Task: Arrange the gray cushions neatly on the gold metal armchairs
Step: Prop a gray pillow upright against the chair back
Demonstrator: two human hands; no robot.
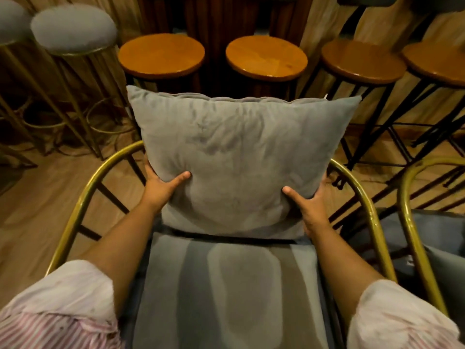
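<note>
A square gray back cushion point(239, 159) stands upright at the rear of a gold metal armchair point(83, 197), its lower edge resting on the gray seat cushion point(231, 293). My left hand point(161, 186) grips the back cushion's lower left side, thumb pressed on its front. On the lower right side my right hand point(310, 210) holds it the same way. The fingers of both hands are hidden behind the cushion.
A second gold armchair point(412, 238) with a gray cushion stands close on the right. Several round wooden stools point(161, 55) with black legs line up behind the chair. Two gray padded stools point(73, 34) on gold legs stand at the back left. Wooden floor lies at the left.
</note>
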